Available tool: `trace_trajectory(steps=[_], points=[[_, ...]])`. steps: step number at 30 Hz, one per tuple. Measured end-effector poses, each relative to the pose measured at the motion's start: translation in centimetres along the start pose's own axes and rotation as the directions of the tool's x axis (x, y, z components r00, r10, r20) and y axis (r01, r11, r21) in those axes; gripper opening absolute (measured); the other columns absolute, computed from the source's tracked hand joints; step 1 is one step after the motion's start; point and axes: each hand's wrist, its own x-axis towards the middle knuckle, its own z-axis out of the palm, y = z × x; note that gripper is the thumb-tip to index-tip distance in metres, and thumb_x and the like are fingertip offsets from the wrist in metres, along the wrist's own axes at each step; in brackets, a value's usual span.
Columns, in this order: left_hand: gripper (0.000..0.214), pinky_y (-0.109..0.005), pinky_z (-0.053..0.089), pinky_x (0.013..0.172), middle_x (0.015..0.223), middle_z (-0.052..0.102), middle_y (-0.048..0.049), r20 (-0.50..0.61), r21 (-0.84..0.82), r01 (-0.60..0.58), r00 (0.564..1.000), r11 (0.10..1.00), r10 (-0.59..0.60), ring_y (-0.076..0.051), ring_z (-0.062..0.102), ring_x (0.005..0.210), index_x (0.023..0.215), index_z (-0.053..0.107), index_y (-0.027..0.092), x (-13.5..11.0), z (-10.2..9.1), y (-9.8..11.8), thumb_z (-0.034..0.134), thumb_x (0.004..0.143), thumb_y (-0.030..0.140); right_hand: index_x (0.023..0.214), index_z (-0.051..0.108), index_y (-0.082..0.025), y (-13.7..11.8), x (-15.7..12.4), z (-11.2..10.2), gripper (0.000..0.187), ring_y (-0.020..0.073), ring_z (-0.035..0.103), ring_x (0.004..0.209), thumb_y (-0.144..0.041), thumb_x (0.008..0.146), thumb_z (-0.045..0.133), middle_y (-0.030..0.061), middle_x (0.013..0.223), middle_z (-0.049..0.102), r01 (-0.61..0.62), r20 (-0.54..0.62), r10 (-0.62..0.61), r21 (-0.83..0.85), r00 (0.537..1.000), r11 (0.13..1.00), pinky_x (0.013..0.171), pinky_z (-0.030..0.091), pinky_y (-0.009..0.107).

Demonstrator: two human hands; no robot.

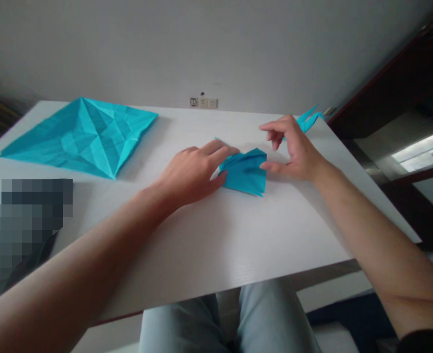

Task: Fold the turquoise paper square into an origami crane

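A small folded piece of bright blue paper lies on the white table in front of me, its upper part raised in loose folds. My left hand grips its left side, with the fingers over the far edge and the thumb on the near side. On the right, my right hand is open, thumb and fingers spread apart. Its thumb tip is at the paper's right edge; whether it touches I cannot tell. Part of the paper is hidden under my left fingers.
A large creased blue sheet rests at the table's far left. Behind my right hand stands a folded blue paper crane, partly hidden. The white table meets a wall with sockets. A blurred-out patch covers something at the left edge.
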Motion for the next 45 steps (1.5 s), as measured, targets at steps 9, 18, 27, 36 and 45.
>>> trace_trajectory(steps=[9,18,27,36,45], points=[[0.062,-0.052,0.077,0.114,0.178,0.079,-0.0227,-0.01,0.01,-0.001,1.0,1.0,0.001,-0.037,0.094,0.132,0.185,0.072,0.021,0.0,0.7,-0.4,0.059,0.126,0.031,0.11,0.085,-0.035,-4.3,0.9,-0.4,0.031,0.0355,0.073,0.093,-0.064,0.12,0.077,0.0097,0.103,0.084,0.01,0.09,0.003,-0.146,0.996,0.989,0.097,0.062,0.063],[0.064,-0.048,0.078,0.109,0.184,0.074,-0.0187,-0.06,-0.034,-0.003,0.998,0.999,0.001,-0.032,0.094,0.123,0.187,0.071,0.032,-0.2,1.0,-0.8,0.062,0.124,0.029,0.127,0.1,-0.042,-5.0,1.2,-0.7,0.031,0.034,0.087,0.105,-0.054,0.125,0.071,0.0078,0.123,0.095,0.007,0.191,0.019,-0.133,0.981,0.991,0.096,0.065,0.057],[0.061,-0.05,0.075,0.119,0.187,0.073,-0.02,-0.039,-0.062,0.025,0.999,0.998,-0.027,-0.034,0.093,0.129,0.181,0.078,0.029,-0.1,0.7,-1.4,0.068,0.128,0.056,0.136,0.098,-0.032,-4.8,0.9,0.3,0.026,0.0258,0.086,0.098,-0.045,0.122,0.079,0.0108,0.149,0.096,0.049,0.242,-0.068,0.081,0.968,0.995,0.083,0.069,0.042],[0.069,-0.05,0.064,0.142,0.169,0.087,-0.0223,-0.113,-0.273,-0.067,0.993,0.96,0.037,-0.036,0.082,0.162,0.15,0.092,0.016,0.3,0.6,-2.8,0.034,0.135,0.051,0.181,0.073,-0.03,-3.6,0.3,1.8,0.07,0.0276,0.082,0.101,-0.046,0.114,0.087,0.0155,0.159,0.088,-0.088,0.368,0.065,0.046,0.928,0.995,0.089,0.066,0.04],[0.054,-0.055,0.07,0.137,0.168,0.087,-0.0206,-0.091,-0.202,0.008,0.996,0.979,-0.027,-0.036,0.086,0.153,0.156,0.089,0.017,0.7,2.0,-3.0,0.047,0.122,0.025,0.184,0.068,-0.034,-3.6,0.4,2.5,0.074,0.0485,0.072,0.144,-0.045,0.114,0.088,0.022,0.169,0.07,-0.018,0.254,0.081,-0.24,0.964,0.971,0.124,0.06,0.069]])
